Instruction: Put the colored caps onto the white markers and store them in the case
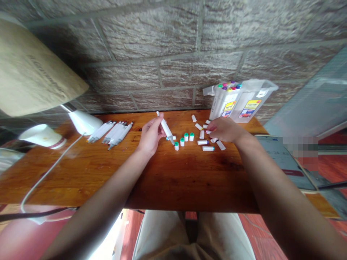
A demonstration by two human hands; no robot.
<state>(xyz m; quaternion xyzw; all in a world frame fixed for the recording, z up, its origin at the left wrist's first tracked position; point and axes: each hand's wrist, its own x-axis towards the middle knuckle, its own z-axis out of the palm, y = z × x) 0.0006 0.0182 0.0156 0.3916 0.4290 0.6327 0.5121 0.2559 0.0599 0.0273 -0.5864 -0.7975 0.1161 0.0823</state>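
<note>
My left hand (151, 135) is closed around a white marker (166, 129), which it holds tilted with the uncapped grey tip pointing down. That tip is just above a green-topped cap (176, 146) standing upright; several more green-topped caps (186, 137) stand behind it to the right. My right hand (224, 129) reaches down among loose white marker caps, its fingers bent together at a cap with a pink end (208, 132). Part of its grip is hidden. Around it lie a blue-ended cap (202, 142), a teal-ended cap (208, 148) and several others.
Several uncapped markers (118, 133) lie at the left, near the lamp base (85, 122) and a paper cup (43, 136). A clear marker case (253, 103) stands against the stone wall (173, 57), its left part holding colored-end markers. A tablet (287, 166) lies at the right edge.
</note>
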